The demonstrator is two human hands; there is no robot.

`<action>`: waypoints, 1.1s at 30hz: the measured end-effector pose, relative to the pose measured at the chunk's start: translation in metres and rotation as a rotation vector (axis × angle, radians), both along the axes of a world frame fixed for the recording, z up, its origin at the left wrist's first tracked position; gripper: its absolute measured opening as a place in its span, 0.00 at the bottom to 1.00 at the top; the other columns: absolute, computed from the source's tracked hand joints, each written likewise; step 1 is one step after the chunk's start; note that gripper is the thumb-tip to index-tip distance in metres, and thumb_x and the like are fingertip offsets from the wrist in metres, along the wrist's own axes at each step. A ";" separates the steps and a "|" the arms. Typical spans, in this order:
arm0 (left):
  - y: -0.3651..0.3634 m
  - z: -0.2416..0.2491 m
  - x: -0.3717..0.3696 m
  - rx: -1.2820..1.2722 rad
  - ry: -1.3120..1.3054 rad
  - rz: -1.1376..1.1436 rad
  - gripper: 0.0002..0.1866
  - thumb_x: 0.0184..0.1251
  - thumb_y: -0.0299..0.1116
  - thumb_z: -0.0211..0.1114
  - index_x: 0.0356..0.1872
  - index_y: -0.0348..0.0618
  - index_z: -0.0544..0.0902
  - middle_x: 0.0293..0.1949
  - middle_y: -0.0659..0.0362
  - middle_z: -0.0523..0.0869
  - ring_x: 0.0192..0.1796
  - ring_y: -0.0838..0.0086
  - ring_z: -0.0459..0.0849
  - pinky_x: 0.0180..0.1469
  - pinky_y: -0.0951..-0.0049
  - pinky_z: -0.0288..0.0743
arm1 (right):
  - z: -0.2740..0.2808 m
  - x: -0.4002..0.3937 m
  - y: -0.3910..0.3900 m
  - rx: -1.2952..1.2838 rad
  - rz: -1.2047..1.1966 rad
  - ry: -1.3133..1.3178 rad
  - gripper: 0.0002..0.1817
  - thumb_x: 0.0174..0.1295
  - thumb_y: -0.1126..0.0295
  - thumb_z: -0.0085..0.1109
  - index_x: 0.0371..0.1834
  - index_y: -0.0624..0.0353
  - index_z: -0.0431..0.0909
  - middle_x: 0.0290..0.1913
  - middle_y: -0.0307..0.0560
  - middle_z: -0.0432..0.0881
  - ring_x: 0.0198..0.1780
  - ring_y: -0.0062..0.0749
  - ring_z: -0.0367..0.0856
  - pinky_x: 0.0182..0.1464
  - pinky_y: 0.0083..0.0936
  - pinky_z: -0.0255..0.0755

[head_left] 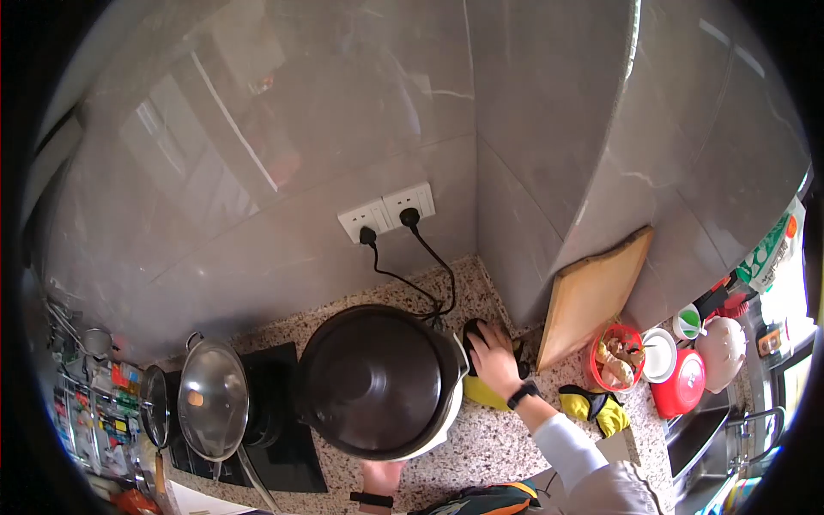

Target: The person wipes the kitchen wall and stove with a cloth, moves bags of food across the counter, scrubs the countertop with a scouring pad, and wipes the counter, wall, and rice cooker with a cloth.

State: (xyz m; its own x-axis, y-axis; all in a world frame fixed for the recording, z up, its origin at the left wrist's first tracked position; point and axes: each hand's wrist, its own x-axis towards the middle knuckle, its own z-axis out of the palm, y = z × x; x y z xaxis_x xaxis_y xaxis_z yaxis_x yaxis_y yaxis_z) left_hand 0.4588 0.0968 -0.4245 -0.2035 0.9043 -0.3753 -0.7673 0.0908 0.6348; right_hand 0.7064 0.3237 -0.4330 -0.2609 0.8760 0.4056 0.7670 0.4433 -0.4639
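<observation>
A large pot with a dark brown lid (373,378) stands on the speckled counter (506,446), on a white base. My left hand (383,475) is at the front lower edge of the pot, its fingers hidden beneath the rim. To the right of the pot, my right hand (494,359) has its fingers bent over a black and yellow item (485,395), partly covered by the hand. A similar yellow and black piece (595,408), which looks like a glove, lies farther right on the counter.
Left of the pot are a cooktop (287,446), a lidded steel pan (213,399) and a rack of bottles (99,412). Two black plugs sit in the wall sockets (386,213). Rightward are a wooden board (592,296), a red basket (616,356), bowls and a sink (699,438).
</observation>
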 end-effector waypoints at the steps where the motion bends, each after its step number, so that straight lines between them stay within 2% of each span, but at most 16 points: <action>1: 0.013 0.000 0.003 0.013 -0.038 -0.031 0.42 0.66 0.65 0.51 0.71 0.44 0.62 0.70 0.52 0.67 0.68 0.54 0.69 0.67 0.45 0.64 | -0.006 0.010 -0.008 -0.072 0.072 0.008 0.18 0.59 0.62 0.58 0.52 0.54 0.80 0.66 0.53 0.71 0.67 0.51 0.66 0.66 0.46 0.63; 2: 0.026 0.003 0.007 0.027 -0.080 -0.063 0.50 0.61 0.76 0.45 0.72 0.44 0.61 0.71 0.52 0.67 0.68 0.52 0.69 0.68 0.42 0.63 | 0.000 0.019 -0.019 -0.143 0.142 0.012 0.19 0.58 0.59 0.59 0.51 0.54 0.80 0.67 0.53 0.70 0.68 0.52 0.65 0.67 0.46 0.62; 4: 0.056 0.025 0.014 0.019 -0.005 -0.111 0.52 0.58 0.78 0.45 0.72 0.44 0.60 0.70 0.53 0.67 0.68 0.53 0.69 0.69 0.42 0.62 | 0.022 0.032 -0.044 -0.145 0.111 -0.129 0.23 0.54 0.53 0.62 0.48 0.55 0.81 0.67 0.53 0.70 0.68 0.52 0.65 0.67 0.47 0.61; 8: 0.098 0.026 0.020 0.017 -0.062 -0.123 0.49 0.60 0.76 0.47 0.72 0.48 0.60 0.71 0.59 0.65 0.69 0.60 0.68 0.69 0.47 0.63 | 0.024 0.038 -0.076 -0.167 -0.004 -0.157 0.35 0.47 0.45 0.67 0.52 0.59 0.79 0.70 0.61 0.65 0.70 0.61 0.61 0.68 0.54 0.57; 12: 0.120 0.015 0.024 0.063 -0.093 -0.097 0.51 0.57 0.77 0.49 0.71 0.48 0.59 0.68 0.59 0.68 0.64 0.63 0.72 0.61 0.54 0.74 | 0.032 0.037 -0.083 -0.210 0.030 -0.207 0.42 0.41 0.42 0.70 0.57 0.60 0.76 0.71 0.63 0.61 0.72 0.64 0.57 0.69 0.57 0.54; 14: 0.125 -0.028 0.003 -0.065 -0.147 -0.084 0.43 0.60 0.76 0.48 0.59 0.46 0.68 0.59 0.57 0.74 0.57 0.62 0.76 0.55 0.53 0.77 | 0.030 0.033 -0.081 -0.247 -0.004 -0.254 0.47 0.38 0.42 0.71 0.60 0.62 0.74 0.72 0.64 0.58 0.73 0.65 0.53 0.70 0.57 0.52; 16: 0.120 -0.017 -0.002 -0.134 0.037 -0.184 0.41 0.60 0.76 0.47 0.53 0.44 0.70 0.57 0.52 0.74 0.56 0.61 0.77 0.55 0.49 0.77 | 0.017 0.026 -0.077 -0.258 -0.042 -0.253 0.47 0.41 0.44 0.70 0.62 0.65 0.72 0.74 0.63 0.55 0.75 0.63 0.50 0.71 0.56 0.49; 18: 0.112 0.029 -0.006 -0.220 0.231 -0.235 0.44 0.62 0.75 0.46 0.54 0.39 0.71 0.54 0.47 0.76 0.57 0.58 0.78 0.55 0.47 0.77 | 0.009 0.020 -0.075 -0.249 -0.100 -0.232 0.46 0.43 0.45 0.69 0.62 0.66 0.71 0.75 0.65 0.52 0.75 0.63 0.49 0.72 0.56 0.48; 19: 0.102 0.029 -0.007 -0.287 0.374 -0.195 0.48 0.64 0.74 0.44 0.61 0.33 0.68 0.52 0.43 0.79 0.58 0.55 0.79 0.55 0.47 0.77 | 0.011 0.016 -0.076 -0.230 -0.126 -0.190 0.45 0.44 0.47 0.70 0.63 0.66 0.70 0.75 0.69 0.51 0.75 0.63 0.49 0.73 0.55 0.48; 22: 0.041 0.059 -0.012 -0.204 0.333 -0.272 0.49 0.68 0.70 0.43 0.66 0.26 0.63 0.60 0.40 0.75 0.62 0.55 0.76 0.60 0.55 0.76 | 0.005 -0.001 -0.109 -0.139 -0.290 -0.172 0.39 0.47 0.52 0.68 0.59 0.68 0.73 0.71 0.73 0.56 0.71 0.71 0.51 0.72 0.58 0.49; 24: -0.013 0.067 -0.016 -0.156 0.376 -0.244 0.38 0.75 0.60 0.44 0.64 0.28 0.66 0.59 0.43 0.77 0.60 0.58 0.79 0.61 0.60 0.75 | -0.004 -0.014 -0.142 -0.117 -0.224 -0.248 0.38 0.46 0.50 0.67 0.55 0.70 0.75 0.69 0.72 0.59 0.70 0.77 0.51 0.70 0.64 0.50; 26: -0.077 0.069 -0.017 -0.193 0.444 -0.079 0.24 0.78 0.44 0.51 0.61 0.32 0.71 0.56 0.48 0.81 0.55 0.65 0.83 0.57 0.67 0.77 | -0.012 -0.029 -0.180 -0.115 0.029 -0.339 0.39 0.45 0.48 0.69 0.49 0.76 0.76 0.69 0.72 0.58 0.69 0.79 0.52 0.68 0.68 0.50; 27: -0.110 0.060 -0.020 -0.262 0.515 -0.008 0.21 0.77 0.40 0.53 0.60 0.33 0.73 0.54 0.51 0.82 0.54 0.67 0.83 0.56 0.69 0.77 | -0.004 -0.042 -0.193 -0.180 0.214 -0.335 0.39 0.46 0.48 0.68 0.53 0.71 0.75 0.70 0.71 0.57 0.70 0.78 0.50 0.68 0.69 0.47; 30: -0.208 0.043 -0.020 -0.585 0.395 0.376 0.17 0.72 0.40 0.59 0.53 0.40 0.78 0.48 0.56 0.85 0.49 0.71 0.84 0.47 0.74 0.78 | 0.011 -0.096 -0.203 -0.211 0.725 -0.356 0.39 0.45 0.48 0.69 0.61 0.57 0.74 0.71 0.67 0.57 0.72 0.73 0.51 0.71 0.63 0.48; 32: -0.280 0.032 -0.021 -0.734 0.327 0.525 0.18 0.72 0.41 0.56 0.54 0.39 0.76 0.47 0.52 0.84 0.47 0.65 0.86 0.45 0.68 0.82 | 0.000 -0.141 -0.187 -0.102 0.846 -0.255 0.37 0.46 0.50 0.69 0.60 0.53 0.75 0.71 0.66 0.58 0.72 0.69 0.54 0.71 0.59 0.51; 33: -0.319 0.025 -0.018 -0.726 0.226 0.652 0.16 0.72 0.38 0.57 0.54 0.42 0.76 0.47 0.55 0.84 0.44 0.68 0.86 0.39 0.71 0.80 | -0.010 -0.167 -0.172 -0.058 0.836 -0.240 0.36 0.46 0.51 0.69 0.60 0.53 0.75 0.71 0.64 0.59 0.71 0.67 0.55 0.70 0.58 0.53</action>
